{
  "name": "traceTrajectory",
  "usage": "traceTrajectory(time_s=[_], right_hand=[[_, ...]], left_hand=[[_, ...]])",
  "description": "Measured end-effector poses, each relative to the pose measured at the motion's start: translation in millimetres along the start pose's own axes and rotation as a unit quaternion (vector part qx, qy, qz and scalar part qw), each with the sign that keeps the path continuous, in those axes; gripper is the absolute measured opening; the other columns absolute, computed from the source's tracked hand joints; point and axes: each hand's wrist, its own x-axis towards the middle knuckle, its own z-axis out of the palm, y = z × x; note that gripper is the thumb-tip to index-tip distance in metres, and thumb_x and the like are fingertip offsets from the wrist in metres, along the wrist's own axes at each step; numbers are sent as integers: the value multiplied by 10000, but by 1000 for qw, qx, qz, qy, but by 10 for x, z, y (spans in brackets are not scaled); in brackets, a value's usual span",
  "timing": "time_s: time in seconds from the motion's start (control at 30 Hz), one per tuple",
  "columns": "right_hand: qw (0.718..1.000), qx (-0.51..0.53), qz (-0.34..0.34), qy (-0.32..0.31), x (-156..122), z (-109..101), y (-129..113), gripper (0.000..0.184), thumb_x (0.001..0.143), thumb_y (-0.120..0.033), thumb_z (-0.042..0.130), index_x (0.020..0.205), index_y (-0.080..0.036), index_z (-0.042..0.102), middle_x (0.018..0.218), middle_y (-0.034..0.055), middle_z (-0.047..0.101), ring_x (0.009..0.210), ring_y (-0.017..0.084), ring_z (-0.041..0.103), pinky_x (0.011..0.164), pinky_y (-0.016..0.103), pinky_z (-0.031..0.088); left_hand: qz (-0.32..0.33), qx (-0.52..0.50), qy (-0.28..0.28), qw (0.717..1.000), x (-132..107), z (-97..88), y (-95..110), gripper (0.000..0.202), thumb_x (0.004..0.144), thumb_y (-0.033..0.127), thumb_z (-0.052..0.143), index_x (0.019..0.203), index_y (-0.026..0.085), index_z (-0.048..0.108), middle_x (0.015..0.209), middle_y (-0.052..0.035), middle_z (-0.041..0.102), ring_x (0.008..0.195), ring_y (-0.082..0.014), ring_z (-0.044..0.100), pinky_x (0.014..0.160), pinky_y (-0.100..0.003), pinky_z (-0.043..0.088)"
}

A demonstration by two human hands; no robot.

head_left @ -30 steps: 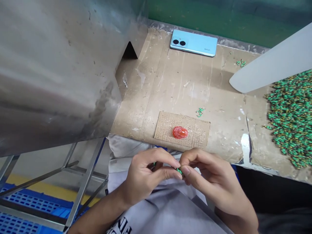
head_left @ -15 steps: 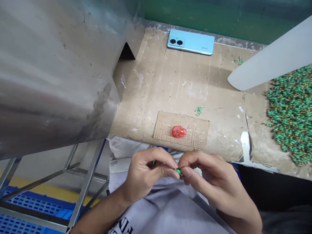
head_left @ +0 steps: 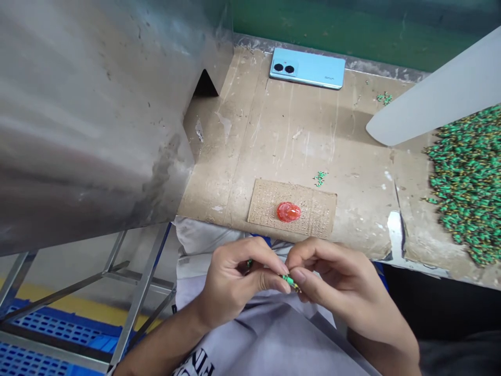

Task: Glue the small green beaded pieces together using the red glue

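My left hand (head_left: 230,284) and my right hand (head_left: 336,287) meet just above my lap, in front of the near edge of the worktop (head_left: 274,136). Both are closed in a pinch on the same small green piece (head_left: 288,281). The thumb and forefinger of each hand grip it from either side, so the fingertips almost touch. My other fingers are curled in. A speck of green shows inside the curl of my left hand, but I cannot tell what it is. Below my hands is my grey shirt (head_left: 266,339). On the worktop just beyond my hands lies a small pitted cardboard pad (head_left: 317,211) with a red glossy blob (head_left: 288,212) sitting near its middle. A tiny cluster of green bits (head_left: 321,178) lies just past the pad, and another cluster (head_left: 384,97) lies farther back on the right. Along the right edge spreads a big heap of green pieces (head_left: 465,177), with a white curved sheet (head_left: 434,99) reaching over its far side. A light blue phone (head_left: 307,68) lies face down at the back, by the green wall. On my left a large metal housing (head_left: 90,115) overhangs the worktop, with blue grating (head_left: 50,334) on the floor beneath it.
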Motion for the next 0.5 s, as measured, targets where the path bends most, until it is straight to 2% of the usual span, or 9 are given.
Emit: traceTrajectory(time_s=[0.23,0.5], right_hand=[[999,8,-37,-25,59,-59,1,130,983,-237,697,863,-190,716,636,-22,667,506,87,544,476,191,459],[997,-57,-43,-24,34,-65,81,95,913,-129,686,866,-208,711,675,-32,684,590,107,615,558,200,525]], left_hand=[[-15,-24,-14,1000,2,-9,-1,127,792,251,965,835,241,845,664,10,720,569,-114,597,537,-235,447],[-64,-52,-35,996,25,-16,-2,140,791,280,965,820,225,840,630,10,674,530,-98,518,490,-226,389]])
